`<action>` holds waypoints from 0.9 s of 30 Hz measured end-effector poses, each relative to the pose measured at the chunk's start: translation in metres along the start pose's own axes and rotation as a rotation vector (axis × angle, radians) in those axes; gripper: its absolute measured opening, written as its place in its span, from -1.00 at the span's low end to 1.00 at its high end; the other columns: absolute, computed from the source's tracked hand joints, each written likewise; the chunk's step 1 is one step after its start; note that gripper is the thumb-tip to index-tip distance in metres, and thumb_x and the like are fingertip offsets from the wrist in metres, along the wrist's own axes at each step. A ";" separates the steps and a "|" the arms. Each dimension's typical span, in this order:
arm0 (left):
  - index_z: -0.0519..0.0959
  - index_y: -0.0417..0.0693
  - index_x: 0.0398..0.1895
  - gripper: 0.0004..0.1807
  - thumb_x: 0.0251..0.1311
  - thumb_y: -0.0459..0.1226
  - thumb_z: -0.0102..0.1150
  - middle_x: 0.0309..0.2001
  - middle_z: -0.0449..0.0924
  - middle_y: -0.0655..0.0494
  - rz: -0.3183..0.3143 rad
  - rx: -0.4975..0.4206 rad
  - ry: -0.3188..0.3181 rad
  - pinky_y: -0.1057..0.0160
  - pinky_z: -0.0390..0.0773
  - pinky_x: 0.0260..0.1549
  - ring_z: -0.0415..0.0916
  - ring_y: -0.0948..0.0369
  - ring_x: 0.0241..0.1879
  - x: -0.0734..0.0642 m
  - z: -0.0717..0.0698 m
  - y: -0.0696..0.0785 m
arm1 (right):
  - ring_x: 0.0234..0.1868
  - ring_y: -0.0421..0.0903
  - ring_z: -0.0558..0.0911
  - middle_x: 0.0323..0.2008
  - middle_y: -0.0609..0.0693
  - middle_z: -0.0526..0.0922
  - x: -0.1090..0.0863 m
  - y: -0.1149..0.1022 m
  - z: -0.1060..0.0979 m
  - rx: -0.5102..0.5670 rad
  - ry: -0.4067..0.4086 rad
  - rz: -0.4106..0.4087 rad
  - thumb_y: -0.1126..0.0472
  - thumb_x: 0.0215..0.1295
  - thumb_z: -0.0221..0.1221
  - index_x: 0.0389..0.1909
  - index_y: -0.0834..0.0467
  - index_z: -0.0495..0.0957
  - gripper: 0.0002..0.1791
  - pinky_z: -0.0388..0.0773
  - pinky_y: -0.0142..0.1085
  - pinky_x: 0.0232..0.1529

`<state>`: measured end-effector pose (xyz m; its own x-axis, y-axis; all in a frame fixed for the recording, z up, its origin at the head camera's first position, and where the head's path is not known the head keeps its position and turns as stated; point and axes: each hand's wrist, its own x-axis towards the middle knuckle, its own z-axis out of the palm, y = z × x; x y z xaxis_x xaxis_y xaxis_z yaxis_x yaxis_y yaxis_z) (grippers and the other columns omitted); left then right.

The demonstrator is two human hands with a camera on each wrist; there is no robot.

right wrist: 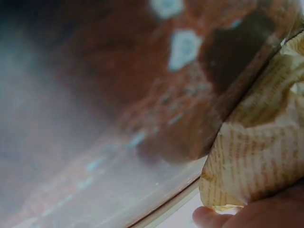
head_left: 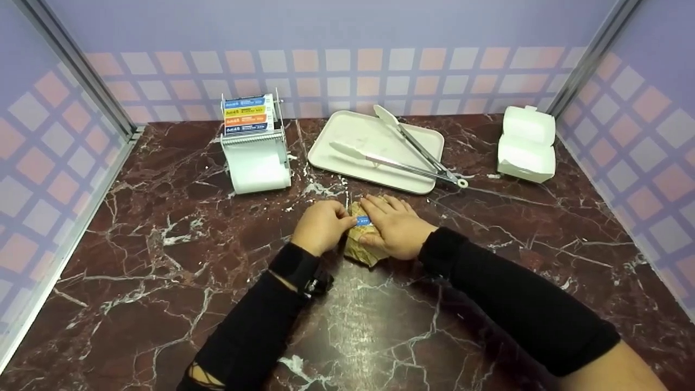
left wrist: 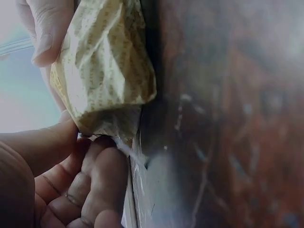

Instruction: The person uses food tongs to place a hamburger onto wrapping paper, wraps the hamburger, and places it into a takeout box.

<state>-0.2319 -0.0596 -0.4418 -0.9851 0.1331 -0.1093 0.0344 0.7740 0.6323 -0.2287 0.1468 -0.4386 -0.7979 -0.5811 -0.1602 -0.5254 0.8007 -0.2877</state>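
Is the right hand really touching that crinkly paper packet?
Touching: the head view shows the right hand laid over the paper packet, its fingers resting on top.

Right hand [head_left: 399, 228] lies flat on a crumpled paper-wrapped package [head_left: 360, 251] on the marbled table [head_left: 136, 326]. Left hand [head_left: 320, 225], fingers curled, has its thumb at the left end of the blue label [head_left: 364, 220] on top. Behind: cream tray [head_left: 339, 126] with metal tongs [head_left: 421, 151] lying across, handle end past the rim. Dispenser [head_left: 255, 139] with coloured strips sits back left; white clamshell box [head_left: 526, 156], lid up, back right.
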 end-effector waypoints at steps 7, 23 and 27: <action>0.70 -0.09 -0.16 -0.74 0.41 -0.07 0.31 -0.12 0.76 -0.01 -0.028 -0.060 -0.023 0.03 0.67 0.01 0.68 0.02 -0.12 -0.001 0.004 0.006 | 0.66 0.39 0.01 0.69 0.27 -0.01 0.000 0.001 0.000 0.003 0.012 -0.025 -0.29 0.56 0.04 0.69 0.25 -0.07 -0.01 -0.07 0.26 0.67; 0.44 -0.25 0.43 -0.33 0.42 -0.02 0.29 0.19 0.67 -0.17 -0.059 -0.254 -0.104 0.08 0.72 0.05 0.68 0.02 0.01 -0.011 0.011 0.018 | 0.36 0.25 0.35 0.45 0.24 0.36 0.003 0.004 0.003 0.145 0.137 0.018 -0.14 0.08 0.53 0.60 0.22 0.10 0.19 0.32 0.08 0.52; 0.33 -0.25 0.52 -0.22 0.42 0.02 0.27 0.22 0.64 -0.16 -0.038 -0.294 -0.135 0.10 0.72 0.03 0.66 0.04 0.02 -0.014 0.012 0.021 | 0.32 0.21 0.38 0.41 0.20 0.41 0.003 0.005 0.003 0.179 0.184 0.007 -0.14 0.07 0.55 0.58 0.22 0.14 0.17 0.31 0.04 0.50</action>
<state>-0.2156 -0.0376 -0.4361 -0.9528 0.2033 -0.2256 -0.0719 0.5707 0.8180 -0.2333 0.1485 -0.4434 -0.8504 -0.5261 0.0066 -0.4718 0.7569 -0.4523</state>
